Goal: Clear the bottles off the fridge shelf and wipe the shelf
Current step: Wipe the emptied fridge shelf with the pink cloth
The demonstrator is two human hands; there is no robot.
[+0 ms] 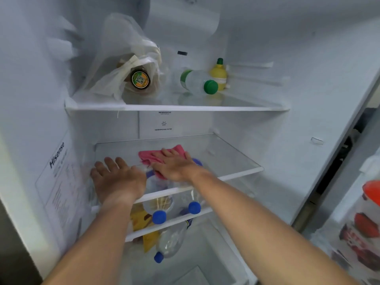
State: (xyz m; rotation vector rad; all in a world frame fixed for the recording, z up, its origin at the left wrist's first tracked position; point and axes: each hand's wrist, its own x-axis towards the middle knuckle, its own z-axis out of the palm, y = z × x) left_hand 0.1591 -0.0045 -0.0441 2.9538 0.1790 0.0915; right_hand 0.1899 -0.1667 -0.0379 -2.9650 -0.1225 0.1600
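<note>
A glass middle shelf of the open fridge carries no bottles. My right hand lies flat, palm down, on a pink cloth and presses it onto that shelf. My left hand rests at the shelf's left front edge with fingers spread and nothing in it. On the shelf below lie clear bottles with blue caps, seen through the glass. A third blue-capped bottle lies lower still.
The top shelf holds a plastic bag with a jar, a lying green-capped bottle and a yellow lemon-shaped bottle. Yellow packets sit beside the lower bottles. An orange-lidded jar stands in the door at right.
</note>
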